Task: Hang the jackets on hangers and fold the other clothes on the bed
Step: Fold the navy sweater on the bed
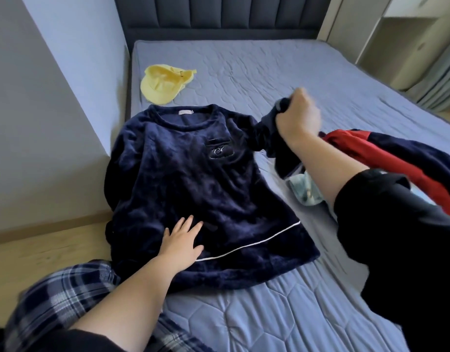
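Navy fleece top [193, 179] flat on bed [269, 72]

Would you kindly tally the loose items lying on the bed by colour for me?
Navy: 1, the fleece top
Yellow: 1, the cap
Red and navy: 1, the jacket
Pale blue: 1, a small bundle, kind unclear
Total: 4

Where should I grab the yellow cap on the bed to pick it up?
Pinch the brim of the yellow cap, coming from your near side over the navy top. The brim lies flat and rounded, pointing towards you, while the crown behind it is collapsed and would likely crumple.
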